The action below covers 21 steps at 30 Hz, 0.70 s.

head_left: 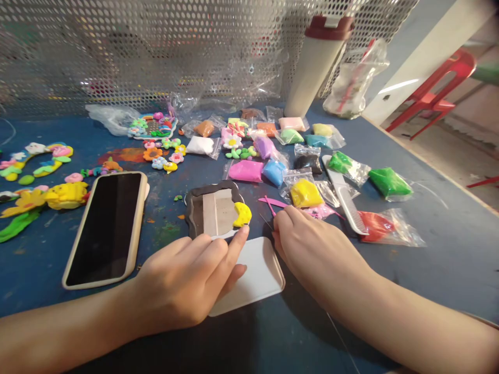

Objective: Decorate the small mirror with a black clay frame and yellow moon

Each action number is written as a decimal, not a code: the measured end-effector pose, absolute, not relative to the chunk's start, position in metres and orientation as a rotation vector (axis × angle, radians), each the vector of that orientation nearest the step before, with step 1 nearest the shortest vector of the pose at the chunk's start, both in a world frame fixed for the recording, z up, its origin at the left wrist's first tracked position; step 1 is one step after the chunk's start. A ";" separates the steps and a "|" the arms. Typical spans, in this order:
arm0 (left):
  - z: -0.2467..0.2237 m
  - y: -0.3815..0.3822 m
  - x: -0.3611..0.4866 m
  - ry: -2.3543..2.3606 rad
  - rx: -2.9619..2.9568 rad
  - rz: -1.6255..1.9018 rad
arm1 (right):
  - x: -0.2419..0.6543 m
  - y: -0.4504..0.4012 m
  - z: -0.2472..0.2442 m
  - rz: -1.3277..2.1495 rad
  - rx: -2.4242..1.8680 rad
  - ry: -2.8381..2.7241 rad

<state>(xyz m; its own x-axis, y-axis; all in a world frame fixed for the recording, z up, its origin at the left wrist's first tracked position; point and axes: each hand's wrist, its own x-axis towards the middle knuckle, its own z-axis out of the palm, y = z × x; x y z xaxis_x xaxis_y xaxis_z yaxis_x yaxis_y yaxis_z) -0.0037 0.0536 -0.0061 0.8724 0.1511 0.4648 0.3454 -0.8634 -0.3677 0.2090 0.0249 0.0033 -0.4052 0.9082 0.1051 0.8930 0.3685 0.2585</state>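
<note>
My left hand [187, 278] reaches in with its index finger stretched out and the other fingers bent, holding nothing. Its fingertip touches the lower right edge of a small mirror [228, 208], just under a yellow clay moon [243, 214]. Dark clay runs unevenly around the mirror's rim. A white rectangular lid or panel [259, 272] lies in front, partly beneath my left hand. My right hand [307, 244] is closed in a pinch beside it, and a thin needle-like tool [266, 221] sticks out from the fingers. Pink plastic modelling tools [270, 205] lie against these fingertips.
A phone [107, 228] lies left, near clay flowers and figures [66, 196]. Bags of coloured clay [245, 170] spread behind the mirror. A white comb [345, 197] rests right. A tumbler [317, 67] and plastic drink bag [354, 83] stand by the perforated metal screen [156, 52].
</note>
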 end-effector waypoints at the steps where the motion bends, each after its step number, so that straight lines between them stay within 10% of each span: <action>1: -0.007 0.053 -0.004 -0.368 -2.590 -0.594 | 0.207 0.025 0.007 0.393 1.678 2.524; 14: -0.006 0.050 -0.002 -0.401 -2.517 -0.626 | 0.210 0.033 0.011 -0.021 1.901 2.499; 21: -0.006 0.058 -0.005 -0.513 -2.575 -0.572 | 0.231 0.043 0.017 -1.283 2.298 2.610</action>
<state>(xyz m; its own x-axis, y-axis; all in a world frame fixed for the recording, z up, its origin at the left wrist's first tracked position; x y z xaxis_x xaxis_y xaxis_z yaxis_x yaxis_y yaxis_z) -0.0052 0.0584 -0.0059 0.8448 0.2534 0.4714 0.4406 -0.8293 -0.3437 0.2315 0.0427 0.0168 -0.1356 0.9906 -0.0191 0.6198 0.0698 -0.7816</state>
